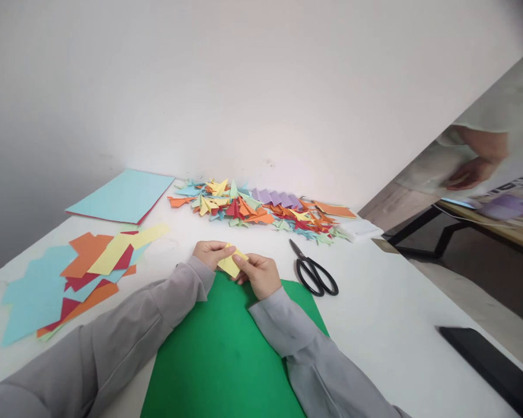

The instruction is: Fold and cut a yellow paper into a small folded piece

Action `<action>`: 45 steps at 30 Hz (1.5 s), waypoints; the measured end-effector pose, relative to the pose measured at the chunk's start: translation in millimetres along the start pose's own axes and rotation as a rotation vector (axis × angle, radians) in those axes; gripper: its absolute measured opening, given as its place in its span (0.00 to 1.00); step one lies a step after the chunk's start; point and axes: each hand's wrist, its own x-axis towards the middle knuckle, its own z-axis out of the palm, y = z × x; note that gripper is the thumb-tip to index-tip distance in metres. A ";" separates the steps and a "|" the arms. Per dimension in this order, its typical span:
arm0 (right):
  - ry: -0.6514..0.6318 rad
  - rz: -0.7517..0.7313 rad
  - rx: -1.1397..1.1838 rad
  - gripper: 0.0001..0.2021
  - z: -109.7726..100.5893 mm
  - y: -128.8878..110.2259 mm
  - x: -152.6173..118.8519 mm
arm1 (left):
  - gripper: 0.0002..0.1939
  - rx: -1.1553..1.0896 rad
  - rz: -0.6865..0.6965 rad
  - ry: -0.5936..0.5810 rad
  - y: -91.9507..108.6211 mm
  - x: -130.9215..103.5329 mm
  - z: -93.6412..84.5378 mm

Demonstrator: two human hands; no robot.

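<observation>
A small piece of yellow paper [229, 265] is held between my two hands, above the far edge of a green sheet [226, 354]. My left hand [211, 253] pinches its left side, thumb on top. On the right side, my right hand [260, 274] grips it with thumb and fingers. Black-handled scissors [316, 273] lie to the right of my right hand, touched by neither hand. Beyond the hands is a long pile of small folded paper pieces [244, 209] in many colours.
Cut paper scraps [43, 284] spread over the left of the white table [375, 325]. Light blue sheets [122, 194] lie at the back left. A black flat object [490, 366] is at the right edge. Another person's hand [473, 173] shows at the upper right.
</observation>
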 end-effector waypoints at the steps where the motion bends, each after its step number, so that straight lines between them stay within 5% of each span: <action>1: -0.002 -0.004 -0.004 0.16 -0.1 0.1 -0.1 | 0.14 -0.005 -0.002 0.000 0.0 0.1 -0.1; 12: 0.015 -0.072 -0.084 0.15 0.4 -1.1 -0.7 | 0.15 0.097 0.102 0.087 -2.1 0.9 1.3; 27: -0.002 -0.066 -0.079 0.14 -0.3 -1.3 -0.8 | 0.23 0.062 0.013 0.106 -3.5 7.0 -1.2; 45: -0.016 -0.071 -0.055 0.13 -0.9 -2.2 -0.3 | 0.18 0.081 0.082 0.024 -0.3 -0.4 0.4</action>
